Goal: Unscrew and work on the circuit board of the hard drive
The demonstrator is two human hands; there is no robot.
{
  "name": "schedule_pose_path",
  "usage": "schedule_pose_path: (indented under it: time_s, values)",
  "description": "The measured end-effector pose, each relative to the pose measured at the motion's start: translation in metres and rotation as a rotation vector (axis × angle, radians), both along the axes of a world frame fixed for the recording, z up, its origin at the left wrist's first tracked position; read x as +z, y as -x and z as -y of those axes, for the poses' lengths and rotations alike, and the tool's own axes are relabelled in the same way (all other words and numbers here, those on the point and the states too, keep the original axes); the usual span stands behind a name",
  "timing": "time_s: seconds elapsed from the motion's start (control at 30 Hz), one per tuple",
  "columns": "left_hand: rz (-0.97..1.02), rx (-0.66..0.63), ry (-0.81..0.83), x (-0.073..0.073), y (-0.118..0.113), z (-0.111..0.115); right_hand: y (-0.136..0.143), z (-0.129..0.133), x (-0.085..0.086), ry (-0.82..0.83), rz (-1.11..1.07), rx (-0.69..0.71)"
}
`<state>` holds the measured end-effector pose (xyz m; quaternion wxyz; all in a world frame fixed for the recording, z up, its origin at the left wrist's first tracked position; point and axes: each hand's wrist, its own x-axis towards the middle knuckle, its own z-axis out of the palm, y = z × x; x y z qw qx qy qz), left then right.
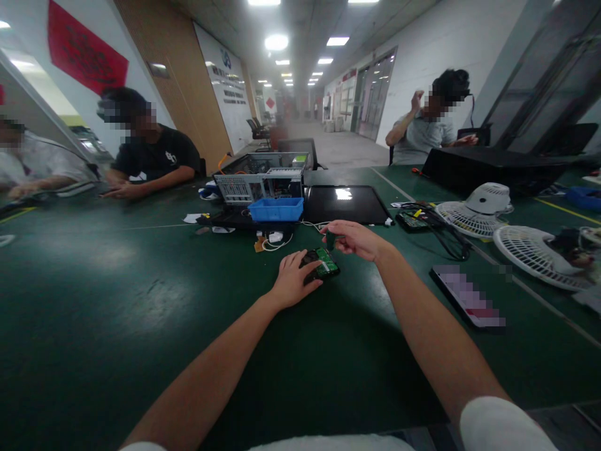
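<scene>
A small black device with an exposed green circuit board (327,265) lies on the green table (188,300). My left hand (294,280) rests on its left side, fingers spread over the board and the edge. Above the board's upper right corner, my right hand (354,240) is closed around a dark green screwdriver handle (330,240), which points down at the device. Whether the tool's tip touches the board is too small to tell.
Beyond the device are a blue tray (276,210), an open metal computer case (263,178) and a black panel (347,203). White fan parts (474,212), black cables (451,241) and a phone (467,297) lie right. Several people sit around the table.
</scene>
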<state>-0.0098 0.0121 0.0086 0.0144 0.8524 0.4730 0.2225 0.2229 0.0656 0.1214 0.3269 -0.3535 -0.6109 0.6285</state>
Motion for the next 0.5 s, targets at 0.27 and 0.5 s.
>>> schedule_pose_path:
  time_s: [0.27, 0.5]
  values:
    - [-0.014, -0.006, -0.008, 0.0000, 0.0004, 0.0002, -0.0013, -0.0042, -0.0041, -0.013, -0.025, -0.109]
    - [-0.012, -0.011, 0.004, 0.0022, 0.0011, 0.0006, -0.0018, -0.0050, -0.0013, -0.094, 0.002, -0.116]
